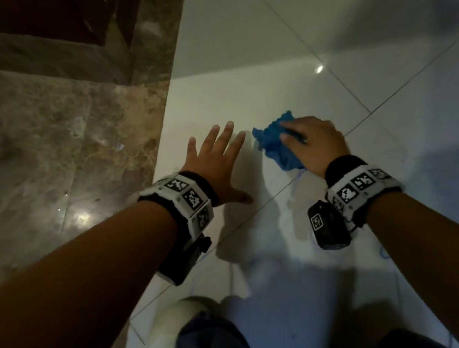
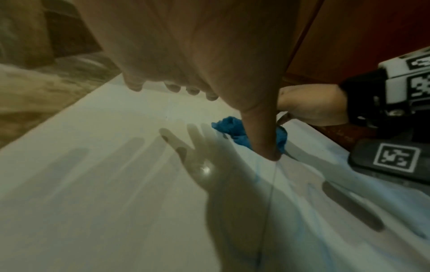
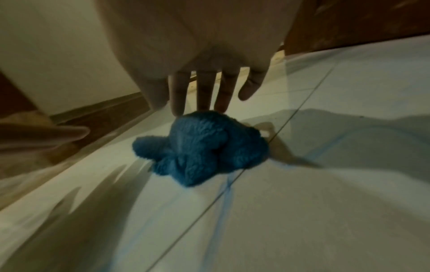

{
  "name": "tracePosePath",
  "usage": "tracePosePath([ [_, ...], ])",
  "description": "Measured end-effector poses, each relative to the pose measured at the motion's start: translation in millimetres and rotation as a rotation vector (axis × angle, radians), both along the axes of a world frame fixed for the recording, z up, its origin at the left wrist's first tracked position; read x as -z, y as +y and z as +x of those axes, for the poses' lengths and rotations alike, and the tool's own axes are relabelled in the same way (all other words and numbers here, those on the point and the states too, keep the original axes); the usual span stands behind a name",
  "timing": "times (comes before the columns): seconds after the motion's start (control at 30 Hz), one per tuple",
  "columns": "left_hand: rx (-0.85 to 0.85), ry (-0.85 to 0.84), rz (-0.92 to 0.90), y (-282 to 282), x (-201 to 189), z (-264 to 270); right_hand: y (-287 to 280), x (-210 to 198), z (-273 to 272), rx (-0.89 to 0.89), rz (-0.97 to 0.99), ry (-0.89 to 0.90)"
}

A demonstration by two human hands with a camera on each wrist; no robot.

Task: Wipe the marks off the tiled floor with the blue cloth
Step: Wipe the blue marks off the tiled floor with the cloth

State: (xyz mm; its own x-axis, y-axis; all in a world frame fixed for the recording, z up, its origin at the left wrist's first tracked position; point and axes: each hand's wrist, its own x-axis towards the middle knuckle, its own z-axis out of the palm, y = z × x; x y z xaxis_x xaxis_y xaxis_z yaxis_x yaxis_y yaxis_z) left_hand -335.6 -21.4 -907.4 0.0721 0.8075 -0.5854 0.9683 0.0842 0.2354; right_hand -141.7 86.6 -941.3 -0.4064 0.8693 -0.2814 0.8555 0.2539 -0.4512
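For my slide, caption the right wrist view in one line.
Right hand presses a bunched blue cloth onto the pale tiled floor, beside faint blue marks.

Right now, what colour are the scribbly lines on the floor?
Blue, faint lines on the pale tiled floor, trailing from under the blue cloth. The right wrist view shows them best.

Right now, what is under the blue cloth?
The cloth lies bunched on the white tile floor, over a grout line, with a blue mark running out from beneath it. Whether marks remain under it is hidden.
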Motion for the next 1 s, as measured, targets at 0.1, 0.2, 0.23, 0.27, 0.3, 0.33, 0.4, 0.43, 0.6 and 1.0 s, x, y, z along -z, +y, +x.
tracePosePath([
  [0.1,0.021,0.014,0.003,4.1,15.4,10.0,-13.8,8.9,-8.0,-0.127,0.017,-0.031],
  [0.2,0.061,0.005,0.045,31.4,36.0,17.8,-6.5,14.8,1.2,-0.239,0.164,-0.11],
  [0.23,0.078,0.003,0.06,43.5,42.6,20.0,5.1,19.1,11.2,-0.153,0.185,-0.12],
  [0.27,0.096,0.002,0.072,54.7,48.6,22.2,16.5,23.8,21.6,-0.014,0.194,-0.101],
  [0.3,0.114,0.001,0.078,63.5,54.2,24.1,22.1,27.8,28.9,0.133,0.191,-0.051],
  [0.33,0.124,0.0,0.081,69.6,59.2,26.4,21.7,31.0,31.7,0.231,0.201,-0.008],
  [0.4,0.107,0.002,0.084,72.6,64.4,26.8,1.4,32.1,17.0,0.158,0.277,0.031],
  [0.43,0.096,-0.001,0.085,72.5,66.0,28.1,-14.4,30.2,8.8,0.067,0.286,0.054],
  [0.6,0.089,0.002,0.071,75.7,59.6,31.4,-23.6,18.9,11.1,-0.025,0.144,0.074],
  [1.0,0.096,0.067,-0.008,82.6,56.2,38.5,1.2,25.2,35.4,0.181,0.077,0.268],
])
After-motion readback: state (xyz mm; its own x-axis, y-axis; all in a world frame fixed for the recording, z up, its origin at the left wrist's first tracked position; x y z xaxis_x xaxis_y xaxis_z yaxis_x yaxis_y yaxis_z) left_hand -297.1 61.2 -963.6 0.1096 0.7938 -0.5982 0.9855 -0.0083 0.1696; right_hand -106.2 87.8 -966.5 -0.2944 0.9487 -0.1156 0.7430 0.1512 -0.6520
